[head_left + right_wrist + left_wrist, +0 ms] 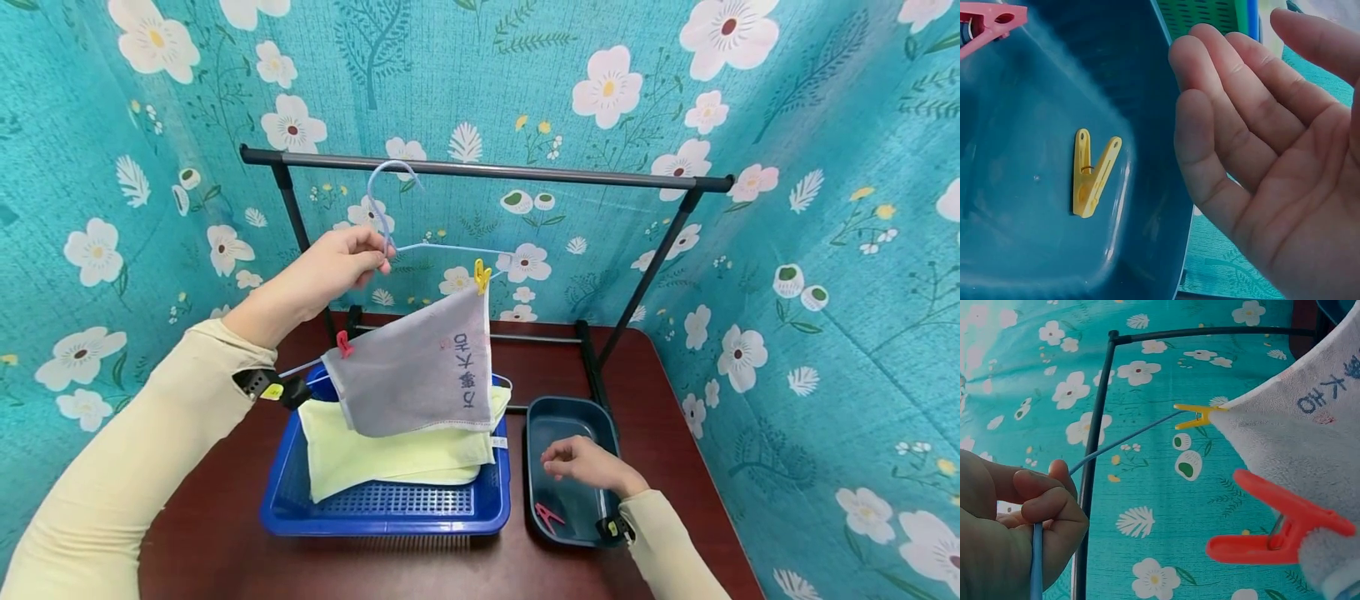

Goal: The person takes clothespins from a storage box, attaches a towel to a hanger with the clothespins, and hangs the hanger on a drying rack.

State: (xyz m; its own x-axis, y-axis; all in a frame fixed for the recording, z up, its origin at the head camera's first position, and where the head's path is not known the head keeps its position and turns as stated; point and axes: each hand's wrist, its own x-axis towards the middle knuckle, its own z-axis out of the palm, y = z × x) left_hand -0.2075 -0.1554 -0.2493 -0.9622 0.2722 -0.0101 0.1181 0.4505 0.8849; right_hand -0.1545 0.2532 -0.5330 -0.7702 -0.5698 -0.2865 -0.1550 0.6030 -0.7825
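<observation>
My left hand [337, 265] grips a light blue clothes hanger [450, 247] just below its hook, holding it up in front of a rack. A grey towel [420, 358] with dark lettering hangs from it, pinned by a red clothespin [1285, 522] and a yellow clothespin [482, 275]. The hanger tilts, its left end lower. Over a dark teal tray [534, 467], my right hand [588, 463] is loosely bent and holds nothing. Inside the tray lie a pink-red clothespin [548, 516] and a yellow clothespin [1091, 175], the latter plain in the right wrist view.
Below the towel stands a blue basket [390, 527] with pale yellow cloths [397, 458] in it. Behind, a black rack [517, 172] spans the brown table [225, 550]. A teal flowered curtain [480, 75] closes off the back and sides.
</observation>
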